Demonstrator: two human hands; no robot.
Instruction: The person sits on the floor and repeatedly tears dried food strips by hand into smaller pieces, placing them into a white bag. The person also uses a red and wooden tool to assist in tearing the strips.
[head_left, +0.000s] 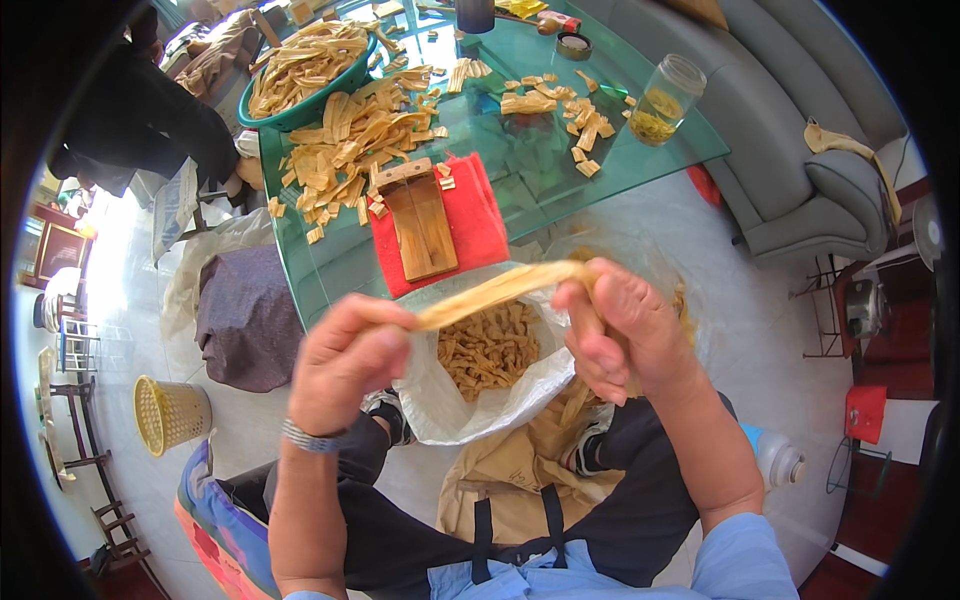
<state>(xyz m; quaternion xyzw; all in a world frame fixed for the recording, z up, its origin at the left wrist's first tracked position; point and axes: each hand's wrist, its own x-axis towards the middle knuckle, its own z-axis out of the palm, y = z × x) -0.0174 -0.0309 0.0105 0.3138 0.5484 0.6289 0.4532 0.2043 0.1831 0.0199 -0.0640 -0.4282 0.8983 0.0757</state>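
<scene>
A long, pale-yellow, fibrous strip (495, 296) stretches between my two hands, slightly blurred. My left hand (352, 360), with a metal watch band at its wrist, pinches one end between thumb and fingers. The other end is in my right hand (630, 330), whose curled fingers partly hide it. Below the strip, a white woven sack (480, 424) gapes with many short yellowish-brown pieces (487, 349) inside. Just beyond my hands, a wooden board with a crosspiece (420, 225) rests on a folded red cloth (480, 202) at the glass table's edge.
Cut pieces (360, 139) are heaped on the glass table (540, 202) beside a green basin (300, 112) of strips. A glass jar (667, 101) stands to the right. A perforated yellow bin (172, 416) and a dark cloth-covered object (247, 319) are at left. A person (150, 112) sits far left.
</scene>
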